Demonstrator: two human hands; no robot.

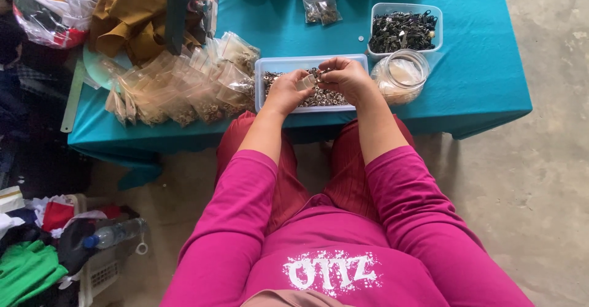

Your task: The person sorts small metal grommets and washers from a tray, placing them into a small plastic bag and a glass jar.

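Hands meet over a tray (260,80) of metal rings at the table's (485,80) near edge: left hand (286,91) and right hand (345,77) pinch a small bag (306,82); packets (184,89) left, jar (400,75) right.

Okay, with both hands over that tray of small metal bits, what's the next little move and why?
Probably drop the pinched pieces into the small clear bag. The left hand holds it over the tray of metal pieces, and the right hand pinches something at its mouth. A pile of filled bags lies left of the tray.

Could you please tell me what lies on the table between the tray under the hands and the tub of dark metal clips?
In the head view, a clear round jar sits between the tray and the tub of dark clips, right of both hands.
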